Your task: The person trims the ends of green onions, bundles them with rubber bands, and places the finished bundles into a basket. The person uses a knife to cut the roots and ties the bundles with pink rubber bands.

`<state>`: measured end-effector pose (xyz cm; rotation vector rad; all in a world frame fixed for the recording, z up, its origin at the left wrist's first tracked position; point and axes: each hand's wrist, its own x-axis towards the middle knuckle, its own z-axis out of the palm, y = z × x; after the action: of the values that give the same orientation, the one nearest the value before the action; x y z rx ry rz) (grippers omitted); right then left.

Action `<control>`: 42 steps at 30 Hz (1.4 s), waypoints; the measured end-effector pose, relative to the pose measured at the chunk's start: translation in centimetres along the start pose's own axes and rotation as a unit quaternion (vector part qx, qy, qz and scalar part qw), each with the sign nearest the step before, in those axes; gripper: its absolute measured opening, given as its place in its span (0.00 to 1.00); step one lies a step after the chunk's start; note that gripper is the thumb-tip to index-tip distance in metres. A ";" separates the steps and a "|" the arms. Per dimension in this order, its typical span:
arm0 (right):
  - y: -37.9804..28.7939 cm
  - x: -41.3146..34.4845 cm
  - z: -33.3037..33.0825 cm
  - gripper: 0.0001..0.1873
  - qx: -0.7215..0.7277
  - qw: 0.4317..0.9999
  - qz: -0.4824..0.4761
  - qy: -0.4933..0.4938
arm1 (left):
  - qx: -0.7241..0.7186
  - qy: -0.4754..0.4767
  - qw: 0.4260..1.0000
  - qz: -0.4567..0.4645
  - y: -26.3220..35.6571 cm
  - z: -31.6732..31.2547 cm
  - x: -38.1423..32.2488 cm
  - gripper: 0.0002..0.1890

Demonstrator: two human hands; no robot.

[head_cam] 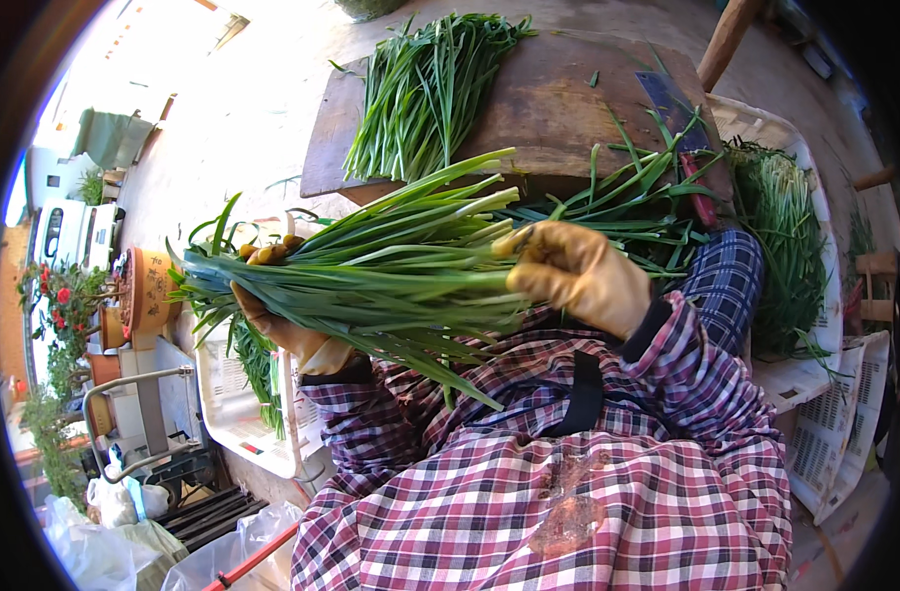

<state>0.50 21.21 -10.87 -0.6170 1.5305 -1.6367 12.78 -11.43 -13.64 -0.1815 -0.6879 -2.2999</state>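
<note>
My gloved left hand (291, 318) is closed round the leafy end of a bunch of long flat green leaves, probably garlic chives (376, 273). The pale stem ends point right, where the fingers of my gloved right hand (583, 273) touch or pinch them; how firmly is unclear. Beyond, a trimmed pile of the same greens (431, 96) lies on a wooden board (568, 96). At the board's right side rests a broad-bladed knife (675, 111) with a red handle. Loose greens (634, 199) lie over my lap and the board's near edge.
A white plastic crate (826, 221) full of greens stands at the right. Another white crate (221, 399) with banded greens stands at the left, near a metal-framed cart (150, 377). Plastic bags (110, 547) lie lower left. A wooden post (730, 44) rises behind the board.
</note>
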 end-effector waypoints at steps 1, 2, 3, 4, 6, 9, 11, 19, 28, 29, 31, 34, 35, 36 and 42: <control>-0.4 -0.2 0.9 0.17 -0.059 0.998 0.003 -0.010 | 0.015 0.009 1.000 0.001 0.2 -0.1 -0.1 0.22; -0.8 -0.2 1.2 0.14 -0.163 0.986 0.030 -0.016 | 0.029 0.017 0.999 0.002 0.3 -0.1 -0.3 0.22; -1.0 0.0 1.5 0.11 -0.138 0.988 0.067 -0.034 | 0.042 0.025 0.999 0.002 0.4 -0.1 -0.5 0.21; -1.3 0.1 1.3 0.10 -0.097 0.993 0.049 -0.038 | 0.020 -0.023 0.999 -0.042 0.5 0.0 -0.6 0.21; -1.6 0.7 0.3 0.12 -0.064 0.997 0.035 -0.007 | 0.028 0.029 0.998 -0.042 0.4 0.2 -1.0 0.20; -1.0 2.3 -1.1 0.12 -0.181 0.976 -0.042 0.114 | -0.021 0.054 0.997 -0.053 -0.3 0.6 -1.1 0.19; -0.2 3.0 -1.0 0.12 -0.220 0.963 -0.071 0.137 | -0.058 0.090 0.993 -0.053 -0.8 0.8 -1.0 0.18; -1.0 0.7 1.1 0.12 -0.451 0.802 -0.296 0.258 | -0.006 0.085 0.991 -0.105 -0.9 0.3 -1.1 0.20; 1.4 -0.7 4.6 0.11 -0.385 0.883 -0.245 0.113 | 0.002 0.169 0.982 -0.080 -1.0 -0.3 -1.5 0.19; 1.7 -0.8 4.8 0.11 -0.391 0.868 -0.285 0.112 | -0.021 0.154 0.983 -0.096 -0.8 -0.4 -1.6 0.19; 1.9 -1.1 5.1 0.12 -0.306 0.928 -0.201 0.070 | -0.070 0.125 0.982 -0.125 -0.5 -0.6 -1.6 0.18; 1.7 -1.2 5.2 0.14 -0.087 0.995 0.040 0.020 | -0.045 0.111 0.987 -0.110 -0.4 -0.9 -1.5 0.18; 1.5 -1.1 5.1 0.15 -0.093 0.993 0.072 0.023 | -0.045 0.106 0.988 -0.108 -0.4 -0.9 -1.5 0.18; 1.4 -1.0 5.1 0.17 -0.096 0.991 0.086 0.029 | -0.023 0.102 0.989 -0.104 -0.5 -0.9 -1.5 0.18; 1.1 0.5 4.4 0.36 0.168 0.949 0.239 -0.118 | -0.151 0.056 0.973 -0.168 -0.9 -0.1 -1.8 0.19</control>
<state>3.93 18.27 -11.31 -0.2178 1.0844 -1.3461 13.46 -9.84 -14.67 -0.0785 -0.3253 -2.7109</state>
